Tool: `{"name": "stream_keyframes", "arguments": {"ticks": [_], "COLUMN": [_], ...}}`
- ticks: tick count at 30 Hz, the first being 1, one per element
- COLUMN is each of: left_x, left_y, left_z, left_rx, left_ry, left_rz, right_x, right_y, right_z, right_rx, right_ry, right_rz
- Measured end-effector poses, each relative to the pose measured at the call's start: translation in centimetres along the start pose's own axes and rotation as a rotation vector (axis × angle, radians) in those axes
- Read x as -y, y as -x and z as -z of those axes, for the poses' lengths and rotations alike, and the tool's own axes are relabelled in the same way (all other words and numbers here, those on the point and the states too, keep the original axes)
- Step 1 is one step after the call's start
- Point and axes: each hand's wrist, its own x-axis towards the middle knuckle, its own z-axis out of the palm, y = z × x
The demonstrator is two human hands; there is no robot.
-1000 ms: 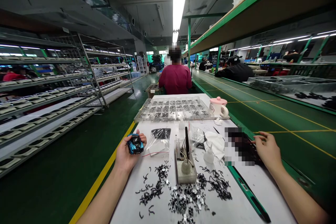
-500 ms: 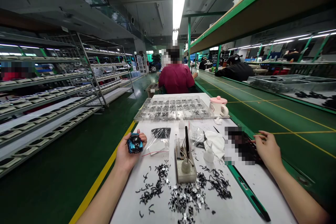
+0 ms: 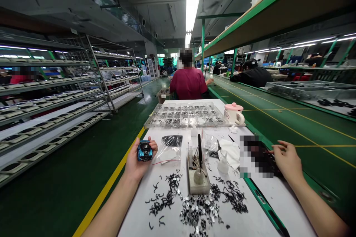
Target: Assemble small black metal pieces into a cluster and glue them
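A small blue and black toy car (image 3: pixel 145 150) sits in my left hand (image 3: pixel 137 166), with fingers curled round it above the table's left side. At the right edge, my right hand (image 3: pixel 287 161) hovers or rests beside a dark, partly blurred object (image 3: pixel 260 155); its fingers are loosely bent and apart, and I see nothing in them. Between my hands stands a grey holder (image 3: pixel 198 185) with a small bottle and several thin sticks. Loose black curved pieces (image 3: pixel 235 196) and small silver-and-black parts (image 3: pixel 198 209) lie around its front.
Farther back are a clear compartment tray (image 3: pixel 185 114) of small parts and a lidded mug (image 3: pixel 233 113). Plastic bags (image 3: pixel 169 148), a white cloth (image 3: pixel 229 152), a squeeze bottle (image 3: pixel 223 164) and a green tool (image 3: pixel 264 203) lie nearer. A person in maroon (image 3: pixel 189 83) sits ahead.
The whole view has shifted slightly, so things appear a little farther right. The toy car remains in my left hand, tilted slightly differently; my right hand stays by the dark object.
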Motion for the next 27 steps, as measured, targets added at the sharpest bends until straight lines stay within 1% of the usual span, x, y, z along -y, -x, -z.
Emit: {"name": "stream_keyframes", "arguments": {"ticks": [16, 27], "left_x": [-0.21, -0.12], "left_y": [-0.49, -0.48], "left_z": [0.52, 0.68], "left_rx": [-0.020, -0.018], "left_ry": [0.034, -0.001], "left_rz": [0.064, 0.056], "right_x": [0.04, 0.43], "right_y": [-0.07, 0.13], "right_z": [0.08, 0.19], "right_rx": [0.012, 0.008], "right_ry": [0.006, 0.002], "right_rz": [-0.004, -0.016]}}
